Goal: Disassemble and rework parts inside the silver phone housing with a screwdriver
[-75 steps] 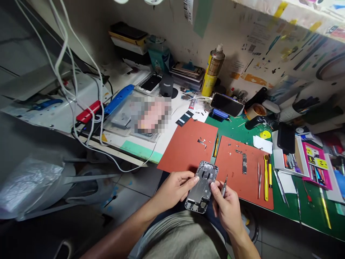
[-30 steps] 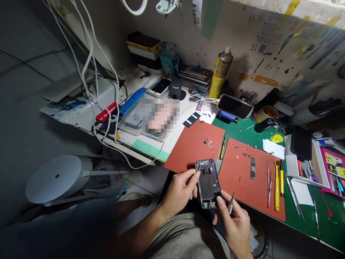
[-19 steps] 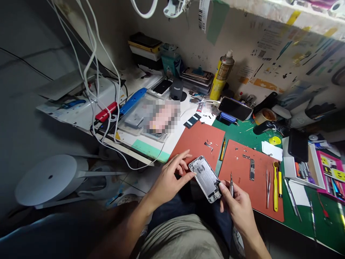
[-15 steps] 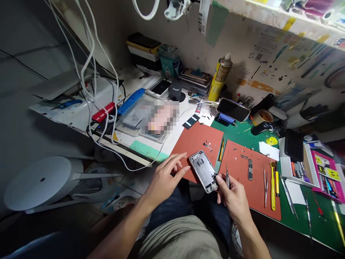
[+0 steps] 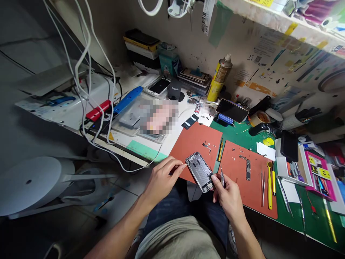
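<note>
The phone housing (image 5: 199, 171) is held in the air above the near edge of the left red mat (image 5: 194, 138), open side up and tilted, its bottom end toward the person. The right hand (image 5: 229, 196) is closed on that bottom end, thumb and forefinger pinching the corner, and the same hand also keeps a slim screwdriver (image 5: 222, 177) tucked upright between its fingers (tip pointing up and away). The left hand (image 5: 161, 176) is half curled, with thumb and forefinger drawn together and their tips at the housing's upper left edge; I cannot tell whether they actually grip it.

On the right red mat (image 5: 239, 187) lie a narrow logic board (image 5: 248, 169), tweezers (image 5: 262, 183) and a yellow pry tool (image 5: 269, 180), each apart from the others. A small yellow driver (image 5: 220, 149) lies in the gap between the two mats. Further back on the tabletop (image 5: 242, 133) stand a spray can (image 5: 219, 77) and a dark phone on a stand (image 5: 231, 109).
</note>
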A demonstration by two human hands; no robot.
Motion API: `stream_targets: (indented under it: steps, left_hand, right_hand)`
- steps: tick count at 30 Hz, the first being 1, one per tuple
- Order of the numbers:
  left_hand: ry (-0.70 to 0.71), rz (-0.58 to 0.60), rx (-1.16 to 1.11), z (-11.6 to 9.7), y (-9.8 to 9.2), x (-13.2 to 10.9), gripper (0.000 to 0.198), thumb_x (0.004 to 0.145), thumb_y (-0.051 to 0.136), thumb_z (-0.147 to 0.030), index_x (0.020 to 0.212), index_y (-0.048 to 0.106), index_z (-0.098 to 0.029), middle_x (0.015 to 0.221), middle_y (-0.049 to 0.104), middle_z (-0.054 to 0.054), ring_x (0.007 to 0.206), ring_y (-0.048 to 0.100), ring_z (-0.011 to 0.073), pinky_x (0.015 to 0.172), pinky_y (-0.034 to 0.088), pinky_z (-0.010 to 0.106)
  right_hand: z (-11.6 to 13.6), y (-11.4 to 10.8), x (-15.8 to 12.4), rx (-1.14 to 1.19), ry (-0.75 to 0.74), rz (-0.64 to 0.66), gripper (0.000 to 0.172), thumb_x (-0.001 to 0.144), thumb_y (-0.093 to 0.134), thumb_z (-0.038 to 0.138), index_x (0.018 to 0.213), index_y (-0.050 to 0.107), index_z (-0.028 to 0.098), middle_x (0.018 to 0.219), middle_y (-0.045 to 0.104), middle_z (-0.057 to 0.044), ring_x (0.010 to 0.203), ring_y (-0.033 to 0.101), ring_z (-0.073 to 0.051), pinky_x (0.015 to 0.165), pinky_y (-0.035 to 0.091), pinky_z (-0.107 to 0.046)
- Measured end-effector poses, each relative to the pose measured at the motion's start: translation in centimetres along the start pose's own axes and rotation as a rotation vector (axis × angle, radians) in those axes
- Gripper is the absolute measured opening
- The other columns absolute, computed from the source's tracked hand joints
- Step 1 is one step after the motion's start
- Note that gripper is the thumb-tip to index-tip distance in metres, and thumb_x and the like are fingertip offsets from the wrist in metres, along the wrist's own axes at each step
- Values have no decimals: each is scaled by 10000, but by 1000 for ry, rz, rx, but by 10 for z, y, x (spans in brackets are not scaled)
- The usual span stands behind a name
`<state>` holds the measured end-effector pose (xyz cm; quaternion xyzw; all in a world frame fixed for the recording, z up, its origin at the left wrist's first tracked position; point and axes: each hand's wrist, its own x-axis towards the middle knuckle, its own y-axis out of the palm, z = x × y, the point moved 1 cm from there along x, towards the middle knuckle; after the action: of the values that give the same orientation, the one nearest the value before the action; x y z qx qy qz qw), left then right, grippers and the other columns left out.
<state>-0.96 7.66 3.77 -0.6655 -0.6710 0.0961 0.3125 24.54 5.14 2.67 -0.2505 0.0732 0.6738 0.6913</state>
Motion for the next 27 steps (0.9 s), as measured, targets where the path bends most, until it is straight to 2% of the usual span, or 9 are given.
stream_targets:
  steps: [10, 13, 17, 19, 23, 27]
  left_hand:
    - [-5, -16, -6, 0, 7, -6, 171, 1109, 577, -293, 1116, 733, -223, 1030, 759, 52, 903, 728, 174, 859, 577, 288]
    - [-5, -23, -12, 2, 9, -8, 174, 1102, 578, -283, 1127, 739, -224, 1058, 765, 58, 907, 735, 173, 882, 596, 291]
    - [1, -12, -13, 1, 11, -12, 168, 1098, 584, -269, 1138, 743, -232, 1072, 768, 54, 914, 741, 169, 907, 602, 285]
    - [9, 1, -14, 0, 13, -15, 173, 1100, 582, -267, 1147, 745, -233, 1072, 771, 55, 926, 747, 172, 914, 602, 283]
    - [33, 11, -25, -2, 17, -26, 176, 1104, 575, -245, 1164, 740, -231, 1046, 772, 54, 916, 753, 169, 893, 595, 264]
    - [44, 39, -47, -3, 25, -40, 157, 1097, 594, -217, 1167, 732, -239, 997, 765, 32, 866, 749, 147, 812, 569, 219]
  right_hand:
    - [1, 3, 3, -53, -11, -9, 668, 862, 662, 870, 879, 669, 202, 634, 671, -6, 391, 551, -154, 407, 398, -276]
    - [3, 3, 3, -84, -19, -37, 666, 853, 664, 877, 852, 667, 211, 618, 665, -3, 379, 542, -155, 397, 391, -280]
    - [2, 4, 2, -148, -30, -90, 653, 853, 665, 875, 746, 584, 236, 600, 662, -6, 370, 533, -150, 418, 377, -281]
    - [1, 4, 0, -184, -39, -117, 643, 866, 653, 871, 771, 597, 237, 602, 658, 1, 378, 520, -145, 438, 371, -283]
    - [0, -7, -6, -272, -98, -235, 647, 926, 574, 860, 939, 709, 227, 667, 676, -8, 507, 539, -161, 533, 402, -284]
    - [-3, -25, -12, -368, -140, -406, 637, 988, 477, 829, 997, 709, 236, 863, 750, -69, 696, 626, -208, 635, 437, -297]
